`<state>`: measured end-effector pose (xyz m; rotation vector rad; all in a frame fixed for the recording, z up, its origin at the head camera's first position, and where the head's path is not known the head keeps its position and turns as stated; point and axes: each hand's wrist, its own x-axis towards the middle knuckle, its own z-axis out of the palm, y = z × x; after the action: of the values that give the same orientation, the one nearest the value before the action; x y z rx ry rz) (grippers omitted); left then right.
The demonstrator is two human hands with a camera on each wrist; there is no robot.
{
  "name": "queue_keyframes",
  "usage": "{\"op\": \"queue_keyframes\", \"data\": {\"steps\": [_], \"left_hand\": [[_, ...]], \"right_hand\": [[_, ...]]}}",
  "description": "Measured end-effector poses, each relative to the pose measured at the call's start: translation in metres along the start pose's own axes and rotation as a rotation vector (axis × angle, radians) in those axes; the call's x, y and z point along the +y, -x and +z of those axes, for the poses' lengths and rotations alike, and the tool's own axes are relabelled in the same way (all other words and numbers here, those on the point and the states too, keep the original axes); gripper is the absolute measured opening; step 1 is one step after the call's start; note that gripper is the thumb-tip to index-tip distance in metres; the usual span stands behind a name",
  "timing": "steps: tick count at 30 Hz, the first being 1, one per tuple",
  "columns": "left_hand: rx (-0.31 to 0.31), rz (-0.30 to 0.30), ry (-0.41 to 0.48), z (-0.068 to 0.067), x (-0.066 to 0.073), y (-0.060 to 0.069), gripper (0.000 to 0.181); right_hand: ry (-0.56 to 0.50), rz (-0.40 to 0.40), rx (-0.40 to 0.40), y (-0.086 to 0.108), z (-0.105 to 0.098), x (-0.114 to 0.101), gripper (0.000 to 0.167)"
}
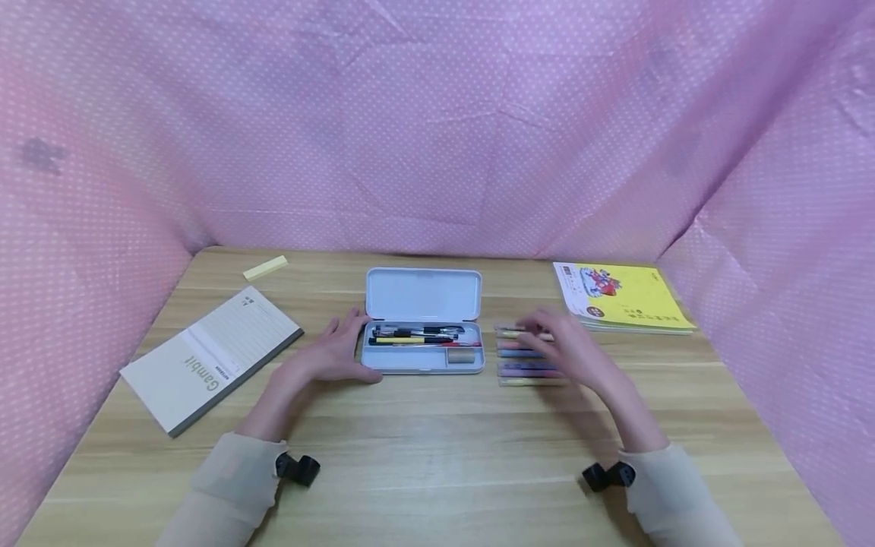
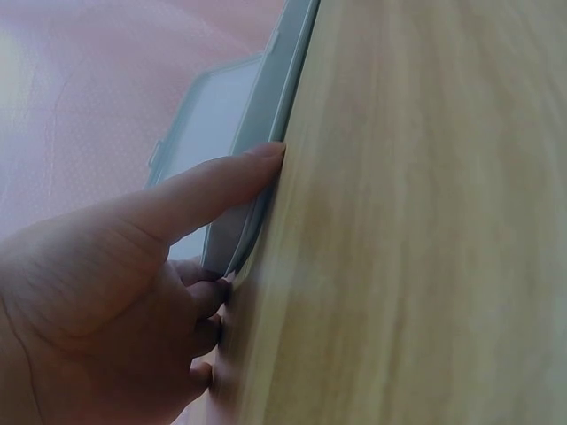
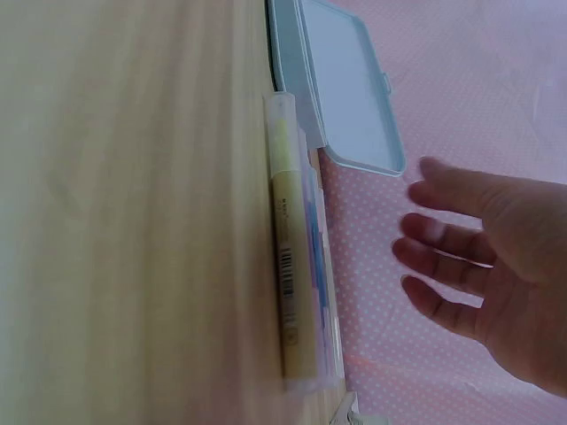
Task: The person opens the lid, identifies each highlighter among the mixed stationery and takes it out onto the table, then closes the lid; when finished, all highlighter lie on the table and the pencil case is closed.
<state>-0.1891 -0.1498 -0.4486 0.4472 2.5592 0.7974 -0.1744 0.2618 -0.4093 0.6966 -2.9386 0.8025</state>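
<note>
An open light-blue pencil case (image 1: pixel 424 295) stands mid-table, its lid raised at the back. Several pens (image 1: pixel 410 341) and a small grey block (image 1: pixel 461 355) lie inside it. My left hand (image 1: pixel 335 353) grips the case's left end; in the left wrist view the thumb (image 2: pixel 226 186) lies along the front side and the other fingers bend at the end. To the right of the case, several highlighters (image 1: pixel 532 382) with clear caps lie in a row. Above them hovers my right hand (image 1: pixel 563 346), its fingers loosely bent and holding nothing in the right wrist view.
A Gambit notebook (image 1: pixel 212 357) lies slanted on the left of the wooden table (image 1: pixel 424 463). Behind it sits a pale yellow strip (image 1: pixel 265 268). Yellow exercise books (image 1: pixel 636 296) are stacked at the back right. Pink dotted cloth (image 1: pixel 437 137) hangs around the table.
</note>
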Motion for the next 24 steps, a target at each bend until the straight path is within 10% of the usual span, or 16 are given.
{"op": "queue_keyframes", "data": {"steps": [14, 24], "left_hand": [[-0.006, -0.002, 0.003, 0.000, 0.003, 0.000, 0.111], [-0.006, -0.006, -0.003, 0.000, 0.001, 0.000, 0.109]], "right_hand": [[-0.712, 0.195, -0.135, -0.094, 0.007, 0.012, 0.064], [-0.801, 0.347, -0.415, -0.125, 0.016, 0.009, 0.078]]}}
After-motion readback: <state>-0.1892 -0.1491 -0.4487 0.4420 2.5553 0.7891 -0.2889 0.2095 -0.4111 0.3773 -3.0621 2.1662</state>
